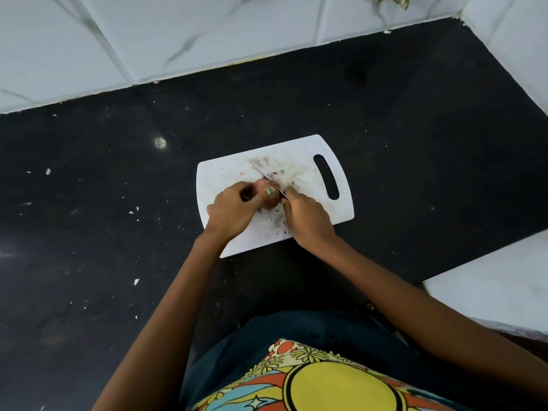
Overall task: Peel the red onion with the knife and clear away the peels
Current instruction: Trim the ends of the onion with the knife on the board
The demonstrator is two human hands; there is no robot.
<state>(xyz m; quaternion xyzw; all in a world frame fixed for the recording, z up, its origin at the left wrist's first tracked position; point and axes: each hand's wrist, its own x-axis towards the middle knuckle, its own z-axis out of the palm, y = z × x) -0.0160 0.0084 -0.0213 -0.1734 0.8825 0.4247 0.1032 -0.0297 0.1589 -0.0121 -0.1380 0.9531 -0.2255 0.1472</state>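
The left hand (231, 210) is gripping the red onion (268, 197) on the cutting board (308, 209); the right hand (307, 216) is holding the knife (271, 183), its blade lying across the onion beside the left grip. The onion is probably firm, round and roll-prone with slippery, brittle skin, so hold it by its sides.

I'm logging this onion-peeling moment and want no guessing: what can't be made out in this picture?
Head view, the only one:
- Red onion: mostly covered by the left hand; how much skin is off cannot be told.
- Knife: handle hidden inside the right hand; the thin blade shows only as a sliver.
- Specks on the cutting board: too small to tell peel from stains.
- Object at the top edge: cut off, unidentifiable.
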